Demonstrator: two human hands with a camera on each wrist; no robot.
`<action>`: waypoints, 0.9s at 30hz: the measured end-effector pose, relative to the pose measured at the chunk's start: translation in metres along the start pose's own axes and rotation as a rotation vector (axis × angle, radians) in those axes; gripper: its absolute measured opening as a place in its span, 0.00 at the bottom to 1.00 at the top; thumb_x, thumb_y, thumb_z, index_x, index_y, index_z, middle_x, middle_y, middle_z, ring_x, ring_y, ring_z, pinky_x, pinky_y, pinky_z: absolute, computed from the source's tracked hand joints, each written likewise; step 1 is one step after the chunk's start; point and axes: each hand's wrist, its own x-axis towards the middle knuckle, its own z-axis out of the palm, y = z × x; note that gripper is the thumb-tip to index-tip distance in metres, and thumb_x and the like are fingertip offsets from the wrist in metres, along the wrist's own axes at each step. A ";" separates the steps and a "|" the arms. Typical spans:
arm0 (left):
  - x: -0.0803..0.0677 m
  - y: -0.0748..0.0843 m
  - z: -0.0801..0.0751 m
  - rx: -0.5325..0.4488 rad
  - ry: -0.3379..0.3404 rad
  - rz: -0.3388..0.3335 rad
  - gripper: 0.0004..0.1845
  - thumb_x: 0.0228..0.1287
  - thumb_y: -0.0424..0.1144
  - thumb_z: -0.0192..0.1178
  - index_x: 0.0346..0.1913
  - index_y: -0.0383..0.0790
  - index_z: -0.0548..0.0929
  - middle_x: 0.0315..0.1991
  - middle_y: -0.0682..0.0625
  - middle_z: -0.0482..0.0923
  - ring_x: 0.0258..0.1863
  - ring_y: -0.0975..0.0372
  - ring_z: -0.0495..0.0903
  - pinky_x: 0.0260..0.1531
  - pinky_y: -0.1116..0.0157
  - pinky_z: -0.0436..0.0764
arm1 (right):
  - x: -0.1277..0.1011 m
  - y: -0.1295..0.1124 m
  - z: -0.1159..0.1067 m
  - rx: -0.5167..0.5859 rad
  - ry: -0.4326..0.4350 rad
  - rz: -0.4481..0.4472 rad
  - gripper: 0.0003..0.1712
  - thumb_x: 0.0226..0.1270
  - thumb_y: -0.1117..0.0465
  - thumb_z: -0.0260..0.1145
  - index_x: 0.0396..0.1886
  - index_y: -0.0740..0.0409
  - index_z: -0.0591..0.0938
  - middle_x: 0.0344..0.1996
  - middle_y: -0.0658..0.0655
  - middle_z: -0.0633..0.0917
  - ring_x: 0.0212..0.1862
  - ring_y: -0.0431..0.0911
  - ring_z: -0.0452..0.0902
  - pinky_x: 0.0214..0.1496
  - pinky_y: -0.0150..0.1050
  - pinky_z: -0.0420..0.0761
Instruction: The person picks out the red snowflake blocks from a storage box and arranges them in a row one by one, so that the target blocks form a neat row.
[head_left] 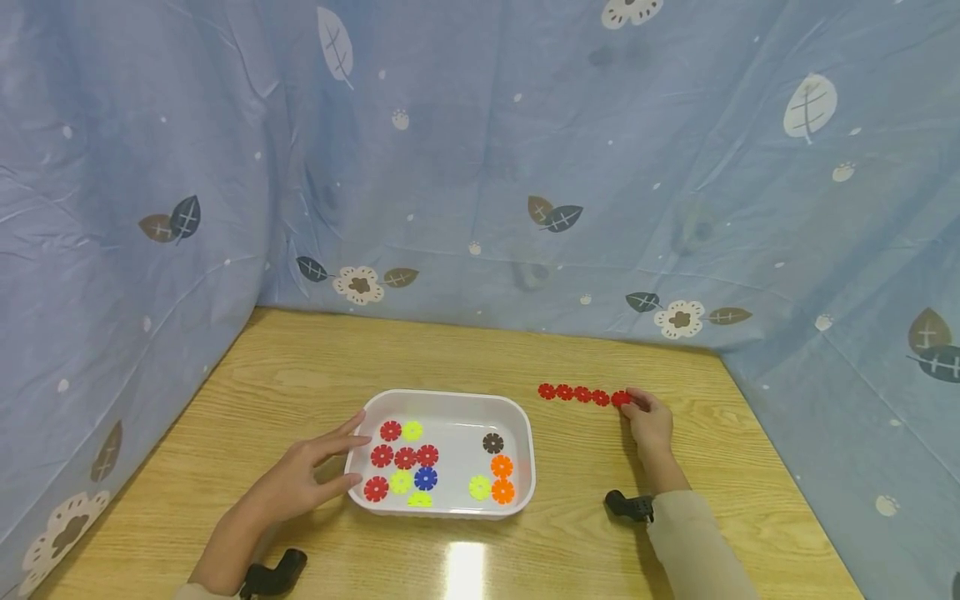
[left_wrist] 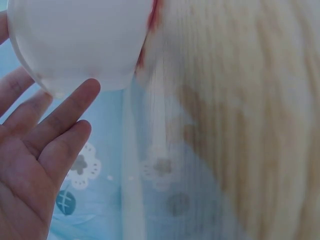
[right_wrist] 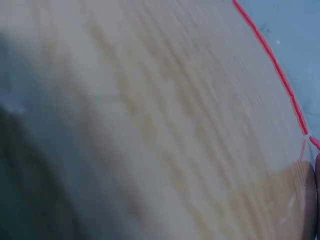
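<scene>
A white plastic tray (head_left: 450, 400) holds several snowflake discs, among them a red disc (head_left: 382, 455), a blue disc (head_left: 425, 478) and an orange disc (head_left: 502, 491). My left hand (head_left: 296, 479) is at the tray's left side, its fingers extended and spread along the rim; the left wrist view shows the fingertips (left_wrist: 90, 87) against the tray wall. To the right of the tray, several red snowflake discs (head_left: 573, 393) lie in a straight row. At the row's right end, my right hand (head_left: 651, 425) pinches another red snowflake disc (head_left: 620, 398), with a narrow gap from the row in the right wrist view.
A wooden table (head_left: 585, 533) carries everything. Blue patterned cloth (head_left: 480, 167) hangs behind it and along both sides. Each wrist wears a black camera mount, the left mount (head_left: 273, 573) near the front edge and the right mount (head_left: 628, 506) beyond the tray's right side.
</scene>
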 end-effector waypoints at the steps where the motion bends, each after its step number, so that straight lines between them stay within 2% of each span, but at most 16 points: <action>1: 0.000 0.000 0.000 0.002 0.002 0.001 0.23 0.53 0.50 0.62 0.55 0.55 0.75 0.67 0.60 0.57 0.63 0.62 0.64 0.56 0.58 0.70 | 0.001 0.000 0.000 -0.015 0.000 -0.008 0.21 0.62 0.67 0.56 0.56 0.62 0.73 0.53 0.62 0.74 0.52 0.46 0.68 0.33 0.14 0.67; 7: 0.000 0.000 0.000 0.003 0.004 0.005 0.23 0.53 0.50 0.62 0.55 0.55 0.76 0.67 0.60 0.57 0.62 0.62 0.64 0.56 0.58 0.70 | 0.003 0.003 0.002 -0.111 0.011 -0.052 0.19 0.62 0.67 0.56 0.54 0.62 0.74 0.52 0.63 0.76 0.52 0.50 0.71 0.32 0.16 0.67; 13: 0.000 0.000 0.000 -0.007 0.000 -0.001 0.23 0.53 0.50 0.62 0.55 0.55 0.75 0.67 0.60 0.57 0.63 0.61 0.64 0.56 0.58 0.70 | 0.002 0.003 0.004 -0.183 0.033 -0.065 0.19 0.62 0.66 0.56 0.53 0.62 0.75 0.51 0.64 0.77 0.51 0.51 0.72 0.35 0.22 0.69; 22: 0.000 0.001 0.000 -0.012 -0.005 -0.013 0.23 0.53 0.51 0.62 0.55 0.56 0.75 0.67 0.60 0.57 0.63 0.62 0.64 0.56 0.57 0.70 | 0.000 0.001 0.002 -0.100 0.029 -0.038 0.23 0.62 0.65 0.57 0.57 0.63 0.71 0.54 0.64 0.75 0.55 0.52 0.70 0.31 0.13 0.65; 27: 0.000 0.000 0.000 -0.007 -0.002 -0.003 0.23 0.53 0.50 0.62 0.55 0.55 0.75 0.67 0.60 0.57 0.63 0.61 0.64 0.56 0.58 0.70 | -0.005 -0.005 0.001 -0.047 0.007 -0.062 0.25 0.61 0.65 0.57 0.59 0.65 0.69 0.55 0.65 0.73 0.56 0.52 0.69 0.31 0.12 0.67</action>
